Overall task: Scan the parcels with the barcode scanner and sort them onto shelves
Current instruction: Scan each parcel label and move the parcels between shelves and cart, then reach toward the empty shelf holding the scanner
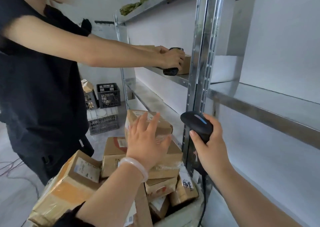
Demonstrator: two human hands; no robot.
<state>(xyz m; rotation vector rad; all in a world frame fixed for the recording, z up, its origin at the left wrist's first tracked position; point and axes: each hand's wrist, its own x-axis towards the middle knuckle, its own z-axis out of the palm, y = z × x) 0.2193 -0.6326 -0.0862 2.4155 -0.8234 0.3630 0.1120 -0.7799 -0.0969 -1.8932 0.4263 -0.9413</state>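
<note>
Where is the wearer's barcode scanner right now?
Head view, right of centre: the barcode scanner is gripped in the right hand, close to the shelf upright, just right of the top parcel beneath the left hand.

Galvanised shelving unit and grey floor, with holdings

Shelving unit [202, 53]: perforated metal uprights, several levels. Top shelf [155, 1]: one crumpled green bag [133, 7] towards its far end. Middle shelf [180, 78]: one brown cardboard box [186, 65] just beside the upright, partly hidden. Lower shelf [155, 98]: dull grey surface. Floor [17, 192]: black plastic crates [108, 95] stacked on a lighter crate [103, 123] near the unit's far end; thin cables [10, 166] trailing at the left. Heap of cardboard parcels [112, 157] in front of the unit; what it rests on cannot be told.
</note>
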